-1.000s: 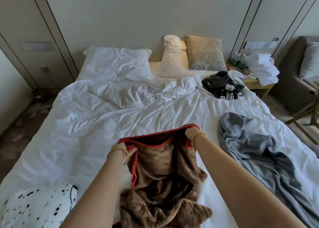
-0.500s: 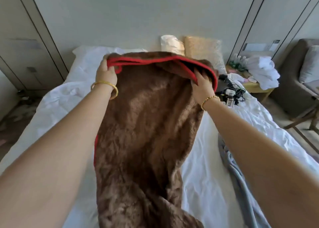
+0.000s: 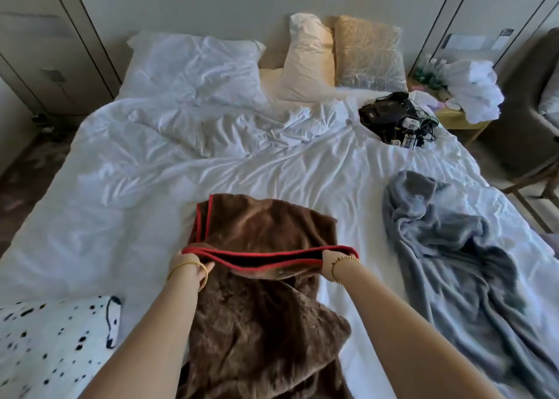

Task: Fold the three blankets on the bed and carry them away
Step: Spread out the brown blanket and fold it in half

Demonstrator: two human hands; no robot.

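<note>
A brown fleece blanket (image 3: 260, 323) with red trim lies on the near middle of the white bed (image 3: 121, 217). My left hand (image 3: 193, 267) grips its red-edged border at the left end. My right hand (image 3: 331, 261) grips the same border at the right end, and the edge is stretched between them just above the bed. Part of the blanket lies folded beyond the held edge. A grey blanket (image 3: 453, 256) is crumpled on the bed to the right. A white blanket with black spots (image 3: 51, 344) sits at the near left corner.
Pillows (image 3: 308, 57) lean at the headboard. A black bag with cables (image 3: 396, 120) lies at the bed's far right. A bedside table (image 3: 459, 117) with white towels and a chair (image 3: 532, 96) stand to the right. Floor runs along the left side.
Both hands lifted the blanket's red-trimmed edge high, then brought it down toward the bed. The blanket's far part now lies folded on the sheet.
</note>
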